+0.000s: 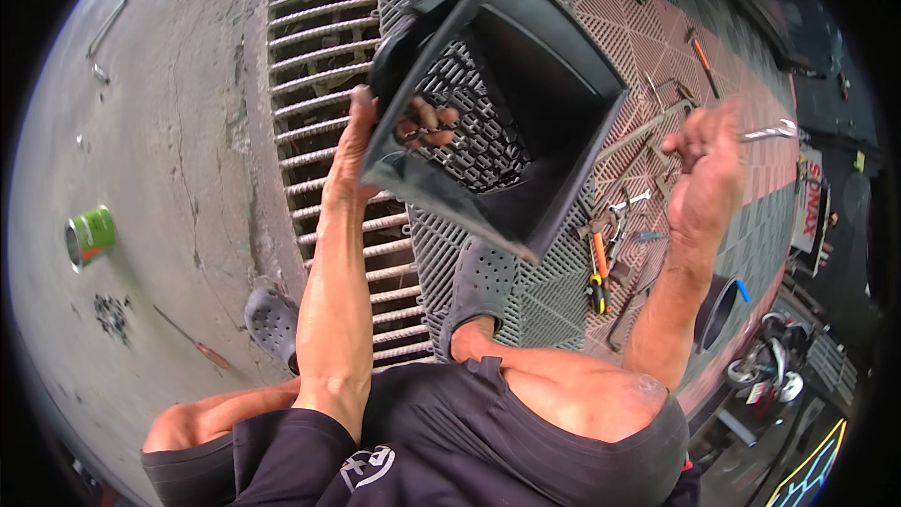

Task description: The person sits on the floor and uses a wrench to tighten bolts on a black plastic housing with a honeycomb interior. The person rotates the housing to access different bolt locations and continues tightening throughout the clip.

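Note:
My left hand (354, 131) is closed around the left rim of a black plastic housing (554, 56). Its thumb lies outside, and its fingertips show through the inside. The housing is a tilted, hollow, box-like piece, held up in front of me with a wide open mouth facing me. Through its opening the patterned floor tiles show. Off to the right, my right hand (706, 155) is raised and slightly blurred, its fingers curled around a wrench (771, 131). The wrench's shiny end sticks out to the right. This hand is apart from the housing.
Several tools, among them a yellow-and-black screwdriver (598, 293), lie on the tiles. A metal drain grate (324, 66) runs left of the housing. On the concrete are a green can (90, 237), small dark bits (113, 316) and a thin screwdriver (208, 354). A black bucket (718, 310) stands right.

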`<state>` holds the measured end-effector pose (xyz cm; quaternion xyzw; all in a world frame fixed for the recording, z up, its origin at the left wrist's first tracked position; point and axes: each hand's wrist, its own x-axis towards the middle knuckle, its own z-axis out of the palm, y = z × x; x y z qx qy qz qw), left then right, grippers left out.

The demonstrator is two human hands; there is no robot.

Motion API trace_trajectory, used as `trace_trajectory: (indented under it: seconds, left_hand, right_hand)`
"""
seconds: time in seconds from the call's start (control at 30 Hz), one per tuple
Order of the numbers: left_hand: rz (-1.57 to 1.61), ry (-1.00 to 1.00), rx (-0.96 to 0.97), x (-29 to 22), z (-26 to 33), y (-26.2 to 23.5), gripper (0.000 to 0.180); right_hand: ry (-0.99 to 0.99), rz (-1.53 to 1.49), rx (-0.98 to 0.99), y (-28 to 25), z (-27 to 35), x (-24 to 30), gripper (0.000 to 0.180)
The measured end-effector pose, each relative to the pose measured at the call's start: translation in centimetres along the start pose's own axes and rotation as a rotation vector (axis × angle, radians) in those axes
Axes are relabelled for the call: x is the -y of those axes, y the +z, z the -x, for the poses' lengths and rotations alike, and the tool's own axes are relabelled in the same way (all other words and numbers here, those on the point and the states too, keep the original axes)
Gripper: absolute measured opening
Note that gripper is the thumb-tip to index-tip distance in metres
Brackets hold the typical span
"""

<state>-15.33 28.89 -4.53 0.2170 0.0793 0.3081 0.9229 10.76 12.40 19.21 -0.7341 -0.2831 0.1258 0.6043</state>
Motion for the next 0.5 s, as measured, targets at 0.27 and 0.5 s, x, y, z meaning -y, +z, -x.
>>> trace_trajectory:
  seconds: [0.27, 0.5]
  left_hand:
    - [0.197, 0.015, 0.074, -0.5, 1.7, -3.9, 0.098]
    - [0.255, -0.065, 0.049, -2.3, 0.7, -5.5, 0.101]
  right_hand:
    - [0.442, 0.319, 0.275, -0.6, 8.3, -11.8, 0.079]
    - [0.492, 0.161, 0.353, 3.6, 8.0, -10.8, 0.072]
